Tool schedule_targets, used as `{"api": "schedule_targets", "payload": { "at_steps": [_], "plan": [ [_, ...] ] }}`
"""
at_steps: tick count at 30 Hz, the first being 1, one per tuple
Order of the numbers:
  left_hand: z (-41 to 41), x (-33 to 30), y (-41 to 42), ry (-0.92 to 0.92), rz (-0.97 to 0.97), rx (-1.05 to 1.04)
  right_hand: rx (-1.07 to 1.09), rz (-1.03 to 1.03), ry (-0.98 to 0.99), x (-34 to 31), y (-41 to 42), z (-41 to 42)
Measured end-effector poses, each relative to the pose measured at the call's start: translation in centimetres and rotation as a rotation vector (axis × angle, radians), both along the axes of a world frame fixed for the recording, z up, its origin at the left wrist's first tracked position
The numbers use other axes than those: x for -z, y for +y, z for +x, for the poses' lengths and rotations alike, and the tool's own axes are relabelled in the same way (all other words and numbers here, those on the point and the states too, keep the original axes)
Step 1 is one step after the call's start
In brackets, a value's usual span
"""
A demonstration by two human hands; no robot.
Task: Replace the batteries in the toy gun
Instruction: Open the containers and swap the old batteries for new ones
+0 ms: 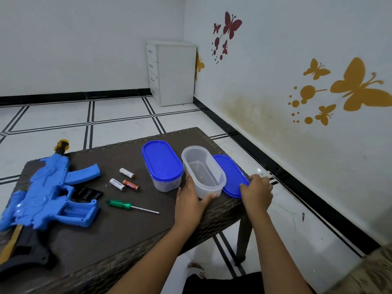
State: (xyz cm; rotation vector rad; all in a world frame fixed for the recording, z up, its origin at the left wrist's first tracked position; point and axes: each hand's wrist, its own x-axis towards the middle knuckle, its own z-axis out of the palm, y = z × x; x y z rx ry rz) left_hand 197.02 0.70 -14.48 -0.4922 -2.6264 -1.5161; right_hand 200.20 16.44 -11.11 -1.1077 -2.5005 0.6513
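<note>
Left grip: the left hand (pixel 188 200) curls round the near end of the open tub (pixel 203 171), thumb on the right side of its wall, fingers on the left; a firm hold.
Right grip: the right hand (pixel 256 190) rests on the near edge of the loose lid (pixel 231 175), fingers bent over it; whether it pinches or only presses the lid I cannot tell.
Tub: clear, upright, seemingly empty, at the counter's (pixel 127 234) right edge, between the shut tub (pixel 162 166) and the lid.
Lid: blue, leaning beside the tub, partly over the counter's edge.
Batteries: three batteries (pixel 125 180) lie loose mid-counter, well apart from the hands; which are spent I cannot tell.
Gun: the gun (pixel 46 192) lies on its side at the left, its battery bay (pixel 74 214) open and empty as far as shown, the black cover (pixel 87 193) just behind it.
Screwdriver: the screwdriver (pixel 129 206) lies between gun and tubs.
Step, as judged: readying the tub, probably to take the loose batteries.
Doing it well: keep the left hand steadying the tub, slide the lid inward off the edge so it cannot drop, and keep old and new cells apart.
</note>
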Motion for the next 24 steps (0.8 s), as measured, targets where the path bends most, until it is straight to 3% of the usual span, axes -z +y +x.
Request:
{"api": "schedule_targets", "payload": {
  "at_steps": [3,6,9,13,15,18,21,24],
  "plan": [
    [0.5,-1.0,-1.4,-0.078,0.034,0.077,-0.134,0.132,0.168,-2.5,-3.5,-0.3],
    [1.2,-2.6,-5.6,0.004,-0.164,0.107,-0.380,0.048,0.297,-4.3,-8.0,-0.9],
    [0.7,-4.0,-12.3,0.202,-0.390,0.101,-0.662,0.026,0.258,-4.5,-12.8,-2.1],
    [-1.4,-4.2,-20.2,0.356,-0.646,0.054,-0.915,0.164,0.086,-3.5,-19.3,-4.0],
    [-2.0,-3.7,-22.5,0.386,-0.764,0.025,-0.961,0.201,-0.022,-2.8,-21.7,-5.1],
    [-2.3,-3.0,-24.1,0.280,-0.767,-0.010,-0.924,0.169,-0.127,-2.0,-23.8,-7.2],
    [-2.5,-2.7,-24.5,0.122,-0.811,0.029,-0.886,0.215,-0.150,-1.4,-25.3,-9.0],
    [-3.3,-2.7,-25.3,0.080,-0.846,0.069,-0.848,0.294,-0.162,-0.5,-26.4,-10.1]
  ]
}}
